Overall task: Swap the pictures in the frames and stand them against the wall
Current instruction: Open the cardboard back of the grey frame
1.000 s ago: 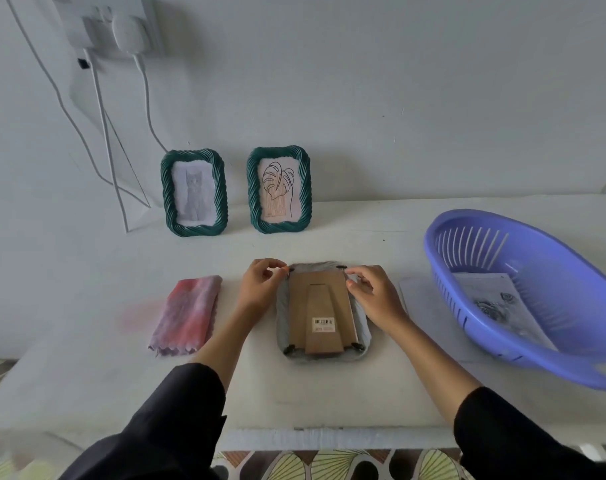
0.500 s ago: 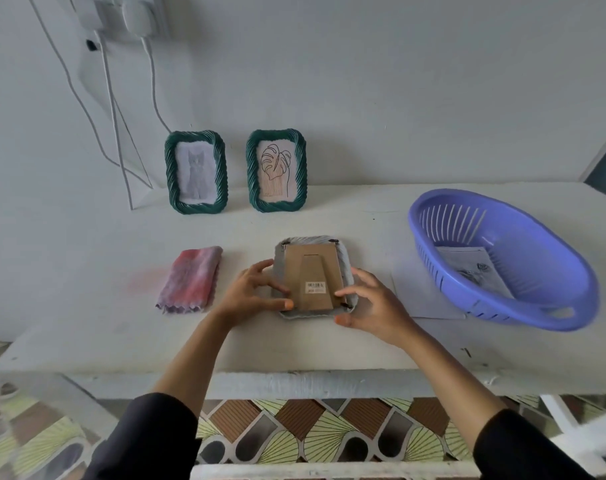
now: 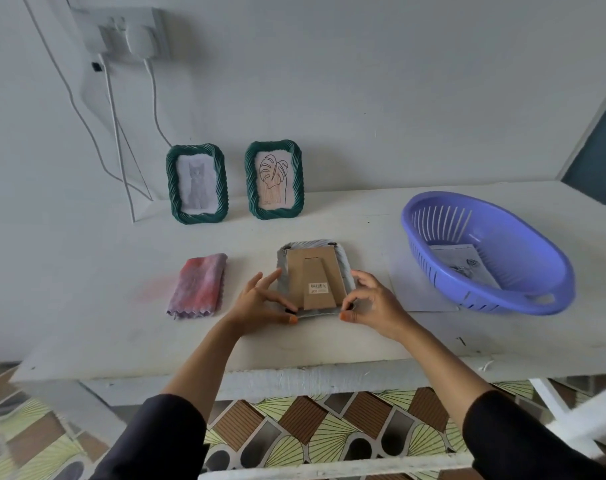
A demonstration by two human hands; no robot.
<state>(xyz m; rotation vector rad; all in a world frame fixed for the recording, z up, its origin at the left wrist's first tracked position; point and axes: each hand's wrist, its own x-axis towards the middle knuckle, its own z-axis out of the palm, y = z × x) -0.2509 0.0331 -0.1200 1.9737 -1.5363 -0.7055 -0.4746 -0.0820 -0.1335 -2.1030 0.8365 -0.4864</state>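
A grey frame (image 3: 313,251) lies face down in the middle of the white table (image 3: 329,341), its brown cardboard back and stand facing up. My left hand (image 3: 263,303) pinches the small black clip at its near left corner. My right hand (image 3: 374,304) pinches the clip at its near right corner. Two green frames stand against the wall: one with a cat picture (image 3: 197,183), one with a leaf drawing (image 3: 273,180).
A folded pink and purple cloth (image 3: 199,285) lies left of the grey frame. A blue plastic basket (image 3: 523,258) holding printed paper sits at the right, with a white sheet (image 3: 415,292) under its near side. Cables hang from a wall socket (image 3: 128,32) at the upper left.
Both hands moved from the frame's far corners down its sides to the near corners. The camera pulled back and tilted, showing the table's front edge and the floor.
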